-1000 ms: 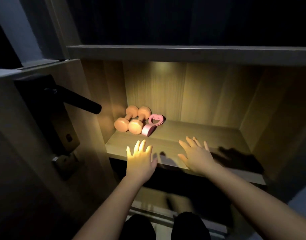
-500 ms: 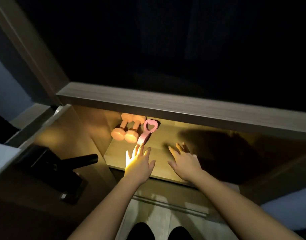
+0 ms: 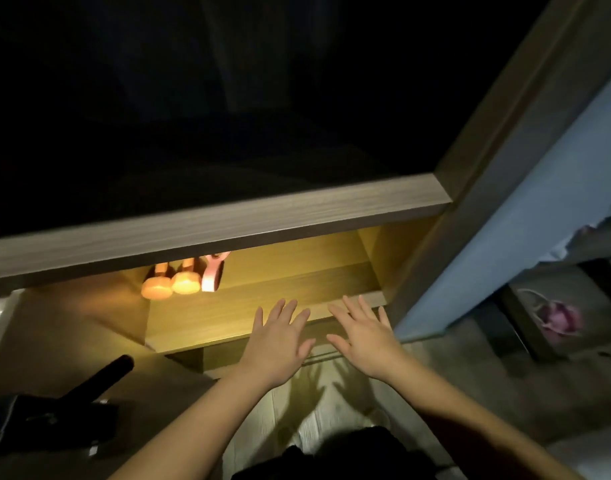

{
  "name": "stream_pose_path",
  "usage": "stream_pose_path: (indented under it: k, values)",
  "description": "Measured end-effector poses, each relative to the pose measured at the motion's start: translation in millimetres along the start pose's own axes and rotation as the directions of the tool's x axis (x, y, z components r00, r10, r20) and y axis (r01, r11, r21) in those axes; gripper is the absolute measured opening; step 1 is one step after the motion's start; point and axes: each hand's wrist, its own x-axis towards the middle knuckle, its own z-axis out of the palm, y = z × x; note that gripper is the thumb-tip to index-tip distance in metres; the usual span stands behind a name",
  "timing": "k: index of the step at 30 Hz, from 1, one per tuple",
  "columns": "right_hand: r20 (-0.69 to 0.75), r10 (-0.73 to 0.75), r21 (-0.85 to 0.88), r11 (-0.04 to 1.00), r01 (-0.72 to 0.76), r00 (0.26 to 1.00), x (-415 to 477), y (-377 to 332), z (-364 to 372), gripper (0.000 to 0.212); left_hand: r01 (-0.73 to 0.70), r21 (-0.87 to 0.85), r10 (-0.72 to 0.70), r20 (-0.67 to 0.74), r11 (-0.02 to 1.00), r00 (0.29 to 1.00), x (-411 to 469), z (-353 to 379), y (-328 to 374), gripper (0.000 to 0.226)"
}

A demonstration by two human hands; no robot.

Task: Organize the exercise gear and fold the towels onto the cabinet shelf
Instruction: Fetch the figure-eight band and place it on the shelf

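Two dumbbells (image 3: 169, 284) and a pink piece (image 3: 212, 277) sit touching at the lit shelf's (image 3: 262, 289) back-left corner, half hidden by the board above. Left hand (image 3: 276, 344) and right hand (image 3: 362, 337) hover spread and empty at its front edge. No towel in sight. I'd stack folded ones on the bare right side.

Orange dumbbells (image 3: 185, 285), pink piece (image 3: 211, 279) beside — shelf (image 3: 279, 284), left end

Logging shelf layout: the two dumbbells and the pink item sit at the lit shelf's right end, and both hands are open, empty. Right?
Not the right end: the head view shows the dumbbells and pink item at the left end of the shelf. The left hand and right hand are open, empty.
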Motion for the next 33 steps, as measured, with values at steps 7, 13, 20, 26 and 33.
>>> stream_pose_path:
  k: [7,13,20,26,33]
  values:
    - [-0.029,0.230,0.149,0.963,-0.224,0.973,-45,110,3,0.063,-0.231,-0.005,0.231,0.049,0.973,0.972,56,6,105,0.058]
    - [-0.097,0.449,0.243,0.876,-0.417,0.888,-112,248,5,0.064,-0.377,0.007,0.372,0.143,0.926,0.917,122,20,237,0.058]
    - [-0.009,0.599,0.306,0.764,-0.568,0.801,-186,374,-4,0.059,-0.517,-0.007,0.507,0.207,0.856,0.837,178,21,377,0.059]
    - [-0.019,0.702,0.385,0.662,-0.643,0.712,-198,450,-11,0.061,-0.624,0.065,0.573,0.333,0.778,0.749,235,36,459,0.058]
    - [0.124,0.784,0.429,0.511,-0.745,0.609,-169,569,-7,0.061,-0.686,0.087,0.561,0.505,0.723,0.656,336,79,557,0.049]
